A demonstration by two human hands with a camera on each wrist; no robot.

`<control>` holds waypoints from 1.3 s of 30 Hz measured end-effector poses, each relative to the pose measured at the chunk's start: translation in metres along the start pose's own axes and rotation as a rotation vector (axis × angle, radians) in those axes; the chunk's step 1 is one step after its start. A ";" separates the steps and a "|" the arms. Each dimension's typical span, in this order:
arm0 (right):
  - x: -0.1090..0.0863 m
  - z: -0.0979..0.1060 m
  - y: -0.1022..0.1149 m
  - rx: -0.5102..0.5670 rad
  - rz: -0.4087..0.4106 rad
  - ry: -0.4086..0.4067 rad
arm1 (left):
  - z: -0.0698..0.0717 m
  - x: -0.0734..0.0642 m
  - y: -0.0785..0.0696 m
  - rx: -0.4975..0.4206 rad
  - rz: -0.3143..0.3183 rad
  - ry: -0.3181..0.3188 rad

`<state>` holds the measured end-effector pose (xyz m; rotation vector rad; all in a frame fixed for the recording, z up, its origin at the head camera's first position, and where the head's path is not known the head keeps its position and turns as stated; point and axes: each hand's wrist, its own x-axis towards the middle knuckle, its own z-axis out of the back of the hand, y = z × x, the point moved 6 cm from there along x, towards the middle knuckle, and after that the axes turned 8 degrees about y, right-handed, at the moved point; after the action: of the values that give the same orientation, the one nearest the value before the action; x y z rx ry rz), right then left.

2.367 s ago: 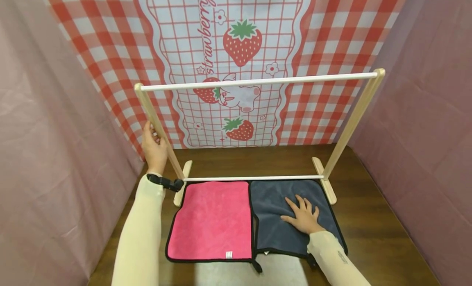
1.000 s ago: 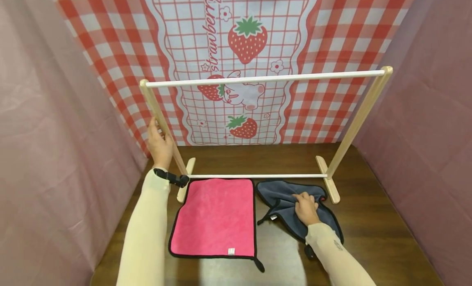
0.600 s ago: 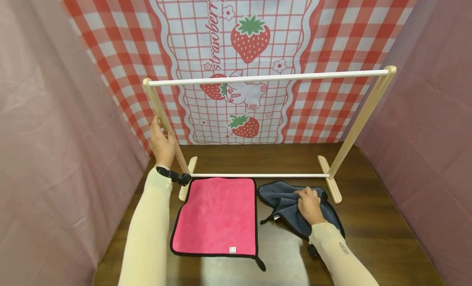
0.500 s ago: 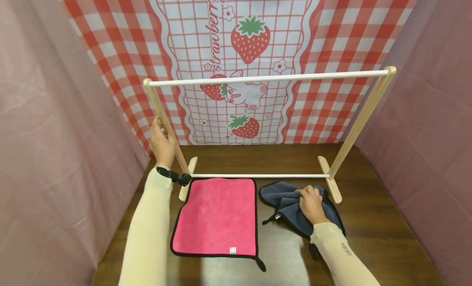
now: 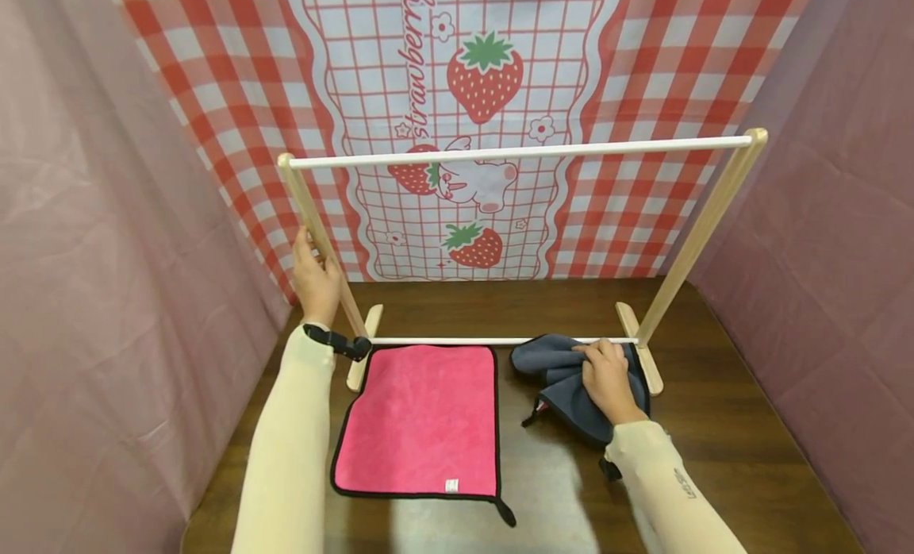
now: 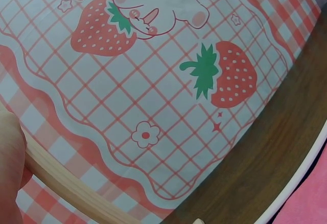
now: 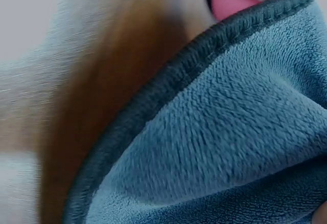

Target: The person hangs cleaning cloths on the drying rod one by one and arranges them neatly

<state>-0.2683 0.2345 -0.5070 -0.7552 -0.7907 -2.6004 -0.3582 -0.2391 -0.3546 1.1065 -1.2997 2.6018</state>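
Note:
In the head view my left hand [image 5: 316, 282] grips the left upright of a wooden rack [image 5: 693, 248] with white crossbars. The left wrist view shows part of that hand at its left edge, on the pale wooden upright [image 6: 71, 188]. My right hand [image 5: 608, 378] grips the middle of a dark grey towel [image 5: 571, 403], bunched up with raised folds. Its far edge overlaps the rack's lower bar. Close up in the right wrist view, the grey towel [image 7: 225, 121] shows dark piping and a bit of pink underside; only a sliver of the hand is seen there.
A pink towel [image 5: 421, 419] with black edging lies flat on the brown wooden table [image 5: 735, 427], left of the grey one. Behind the rack hangs a strawberry-print checked cloth [image 5: 457, 86]. Pink curtains [image 5: 107, 260] close off both sides.
My right hand went from lying spread on the flat grey towel to bunching it up, then moved it toward the rack's lower bar. My left hand stays on the upright.

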 end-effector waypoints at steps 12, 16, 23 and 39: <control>0.041 0.035 0.035 0.058 0.181 -0.156 | 0.001 0.000 0.000 -0.001 0.009 0.010; 0.053 0.050 0.044 0.074 0.211 -0.210 | 0.000 -0.001 0.000 -0.016 0.022 0.023; 0.073 0.076 0.058 0.075 0.228 -0.261 | 0.000 -0.001 0.000 -0.013 0.018 0.026; 0.113 0.131 0.095 0.102 0.293 -0.353 | 0.001 -0.001 -0.001 -0.005 -0.015 0.019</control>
<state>-0.2666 0.2194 -0.3097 -1.2189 -0.8282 -2.1805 -0.3566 -0.2383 -0.3542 1.0841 -1.2888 2.5904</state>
